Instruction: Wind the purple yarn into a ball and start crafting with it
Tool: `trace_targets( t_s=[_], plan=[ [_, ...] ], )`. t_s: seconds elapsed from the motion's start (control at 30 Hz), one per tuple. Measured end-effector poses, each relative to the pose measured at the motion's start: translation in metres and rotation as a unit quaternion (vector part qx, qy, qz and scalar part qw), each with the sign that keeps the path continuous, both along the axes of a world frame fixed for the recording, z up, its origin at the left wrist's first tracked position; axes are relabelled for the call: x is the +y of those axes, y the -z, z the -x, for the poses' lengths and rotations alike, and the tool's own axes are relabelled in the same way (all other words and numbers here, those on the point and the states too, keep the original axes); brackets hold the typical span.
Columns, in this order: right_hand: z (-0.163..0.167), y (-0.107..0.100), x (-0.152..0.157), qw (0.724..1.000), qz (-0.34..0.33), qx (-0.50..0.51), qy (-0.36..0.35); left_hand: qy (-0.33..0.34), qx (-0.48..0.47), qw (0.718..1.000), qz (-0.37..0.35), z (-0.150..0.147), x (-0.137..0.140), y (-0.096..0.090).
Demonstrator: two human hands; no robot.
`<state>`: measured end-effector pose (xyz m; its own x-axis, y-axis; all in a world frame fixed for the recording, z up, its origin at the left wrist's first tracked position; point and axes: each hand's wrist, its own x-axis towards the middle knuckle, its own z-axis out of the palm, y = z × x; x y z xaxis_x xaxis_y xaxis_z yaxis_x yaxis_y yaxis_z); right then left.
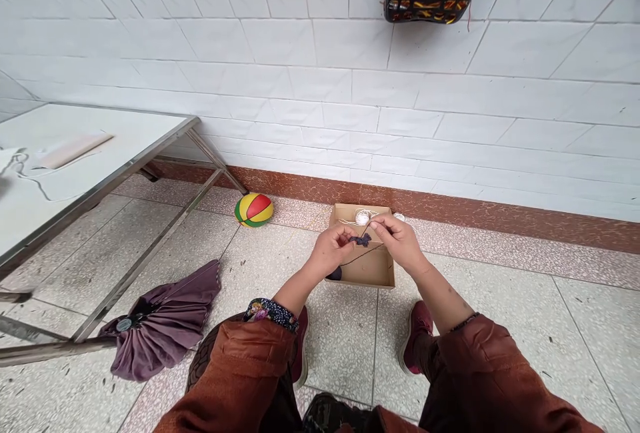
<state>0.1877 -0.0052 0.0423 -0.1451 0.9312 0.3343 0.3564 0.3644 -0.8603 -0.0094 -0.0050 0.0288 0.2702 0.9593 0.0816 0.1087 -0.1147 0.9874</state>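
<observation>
My left hand (331, 247) is closed, pinching a small dark purple-grey piece of crocheted yarn (363, 240). Close beside it, my right hand (400, 241) pinches a thin dark strand that runs up from the piece; whether a hook is in its fingers I cannot tell. Another length of dark yarn (361, 258) slants from near my right hand down to a dark yarn ball (335, 273) at the left of a cardboard box (370, 278). Both hands are above this open box. A white yarn ball (362, 217) lies in its far part.
A striped ball (254, 209) rests on the floor by a metal-framed table (150, 127). A purple folded umbrella-like cloth (170, 326) leans near the table's lower bar. On the wall hangs a black basket (430, 13) with a winking face. My shoes (419, 336) flank the box.
</observation>
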Motion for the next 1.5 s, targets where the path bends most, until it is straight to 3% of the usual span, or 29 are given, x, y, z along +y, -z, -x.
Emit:
trace_targets(
  t_s=[0.1, 0.17, 0.27, 0.37, 0.5, 0.63, 0.8, 0.93, 1.0, 1.1, 1.2, 1.33, 1.5],
  plan=[
    [-0.007, 0.011, 0.009, 0.998, 0.024, -0.002, 0.06, 0.07, -0.072, 0.992, 0.08, -0.001, -0.003, -0.004],
    [-0.008, 0.02, 0.013, 0.997, 0.035, -0.021, 0.072, 0.083, -0.135, 0.98, 0.122, -0.001, -0.003, -0.008],
    [-0.001, 0.031, 0.013, 0.995, 0.046, -0.079, 0.049, 0.052, -0.227, 0.96, 0.155, -0.001, 0.0, -0.011],
    [0.012, 0.038, 0.005, 0.99, 0.033, -0.136, -0.018, 0.002, -0.283, 0.944, 0.166, -0.001, 0.006, -0.01],
    [0.026, 0.034, -0.01, 0.981, -0.012, -0.17, -0.091, -0.066, -0.236, 0.961, 0.131, 0.001, 0.013, -0.002],
    [0.022, 0.014, -0.018, 0.985, -0.033, -0.138, -0.098, -0.084, -0.128, 0.985, 0.08, 0.003, 0.015, 0.006],
    [0.003, -0.005, -0.013, 0.999, -0.025, -0.042, -0.014, -0.01, -0.067, 0.996, 0.055, -0.002, 0.011, 0.008],
    [-0.007, 0.007, -0.002, 0.998, 0.007, -0.031, 0.048, 0.096, -0.113, 0.984, 0.1, -0.007, 0.001, 0.0],
    [-0.008, 0.018, 0.001, 0.996, 0.036, -0.055, 0.057, 0.116, -0.149, 0.974, 0.122, -0.009, -0.004, -0.006],
    [-0.005, 0.031, -0.001, 0.992, 0.061, -0.112, 0.021, 0.086, -0.221, 0.961, 0.144, -0.01, -0.007, -0.011],
    [0.005, 0.035, -0.012, 0.984, 0.036, -0.17, -0.043, 0.019, -0.265, 0.953, 0.143, -0.008, -0.004, -0.008],
    [0.016, 0.027, -0.029, 0.977, -0.02, -0.195, -0.082, -0.071, -0.21, 0.968, 0.115, -0.003, 0.002, 0.004],
    [0.015, 0.007, -0.035, 0.991, -0.06, -0.106, -0.049, -0.054, -0.132, 0.987, 0.077, 0.001, -0.001, 0.01]
  ],
)
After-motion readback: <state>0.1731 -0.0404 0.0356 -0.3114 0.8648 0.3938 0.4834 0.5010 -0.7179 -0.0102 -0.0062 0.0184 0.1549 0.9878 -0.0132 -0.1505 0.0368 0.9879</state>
